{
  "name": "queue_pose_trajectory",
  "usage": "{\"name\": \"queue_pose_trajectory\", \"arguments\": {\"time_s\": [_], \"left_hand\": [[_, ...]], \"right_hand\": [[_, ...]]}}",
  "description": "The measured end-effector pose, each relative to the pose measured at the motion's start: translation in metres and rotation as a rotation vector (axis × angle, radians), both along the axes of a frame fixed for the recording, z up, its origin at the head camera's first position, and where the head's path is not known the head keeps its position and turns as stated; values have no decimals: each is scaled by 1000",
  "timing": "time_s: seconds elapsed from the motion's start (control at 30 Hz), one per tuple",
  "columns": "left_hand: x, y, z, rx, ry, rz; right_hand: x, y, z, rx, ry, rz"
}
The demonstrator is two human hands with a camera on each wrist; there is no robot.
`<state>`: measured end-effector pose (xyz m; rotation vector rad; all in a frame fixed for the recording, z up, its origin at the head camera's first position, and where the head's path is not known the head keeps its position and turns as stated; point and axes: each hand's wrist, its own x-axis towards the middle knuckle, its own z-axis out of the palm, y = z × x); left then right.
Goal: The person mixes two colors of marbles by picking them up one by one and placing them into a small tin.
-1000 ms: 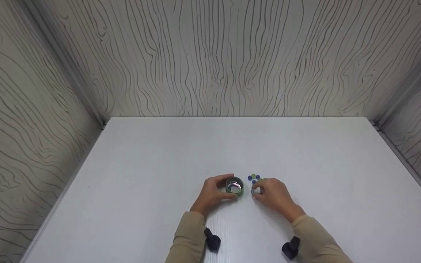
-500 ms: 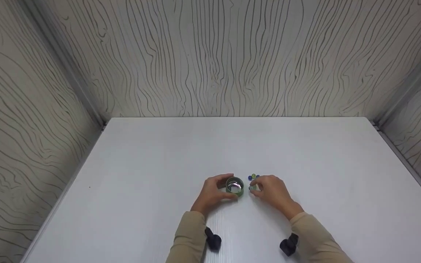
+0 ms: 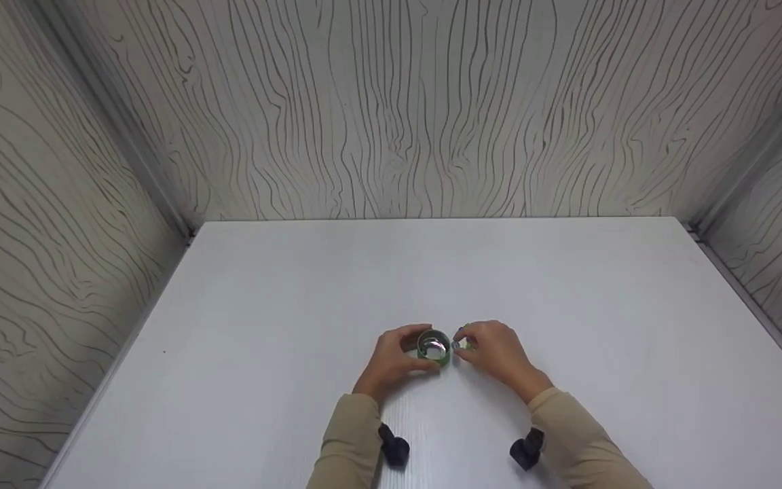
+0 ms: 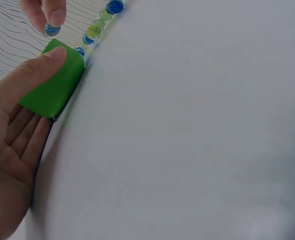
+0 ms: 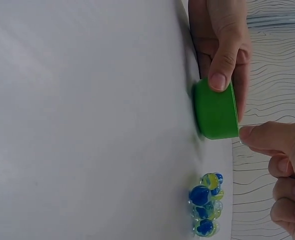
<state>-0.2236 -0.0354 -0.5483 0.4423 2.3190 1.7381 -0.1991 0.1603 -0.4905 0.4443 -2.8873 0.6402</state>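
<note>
My left hand grips a small green cup that stands upright on the white table, thumb on the near side and fingers round the far side. From the head view its shiny inside shows. Between thumb and finger my right hand pinches a clear marble with blue swirls, held just above the cup's rim in the left wrist view. A cluster of blue, yellow and clear marbles lies on the table right of the cup, mostly hidden behind my right hand in the head view.
The white table runs back to a wood-grain patterned wall. More patterned panels close in the left and right sides. A small black device sits at each sleeve.
My right hand has picked up a marble from the cluster and brought it left and up to the cup's rim. The left hand and cup have stayed in place.
</note>
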Motion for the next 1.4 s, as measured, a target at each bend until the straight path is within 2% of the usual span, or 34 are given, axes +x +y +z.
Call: {"name": "queue_pose_trajectory", "arguments": {"time_s": [0.27,0.47,0.77,0.97,1.4], "left_hand": [[1,-1,0,37,-26,-13],[2,-1,0,24,28,-24],[3,-2,5,65,-31,-10],[2,-2,2,46,-48,-4],[1,-1,1,6,-19,-5]], "right_hand": [[-2,-2,1,-15,-12,28],[-2,-6,-1,-17,-9,18],[-3,-12,-2,-27,5,34],[-5,-13,-2,-30,9,37],[-3,-8,-3,-22,1,28]]}}
